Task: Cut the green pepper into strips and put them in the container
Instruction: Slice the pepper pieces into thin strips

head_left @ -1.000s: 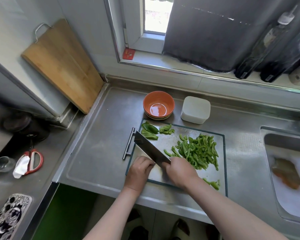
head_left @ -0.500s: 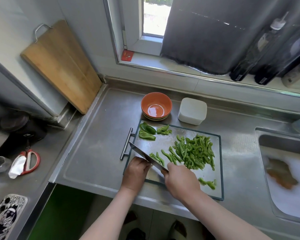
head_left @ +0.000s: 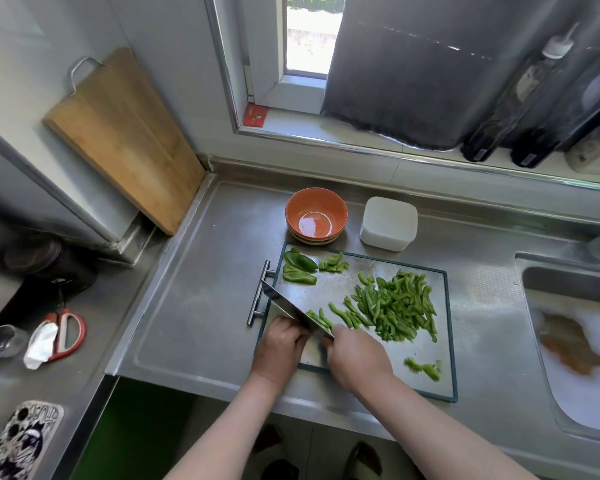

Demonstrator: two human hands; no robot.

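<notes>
One knife [head_left: 284, 303], handle inside right grip [head_left: 357, 358]

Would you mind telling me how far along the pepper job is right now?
Done: most of the pepper lies as a pile of strips on the cutting board. In hand: the right hand grips the cleaver, blade beside the curled left hand; what it steadies is hidden. Left: several uncut pieces at the board's far-left corner, and moving everything over, since the orange bowl and white container show no strips.
</notes>
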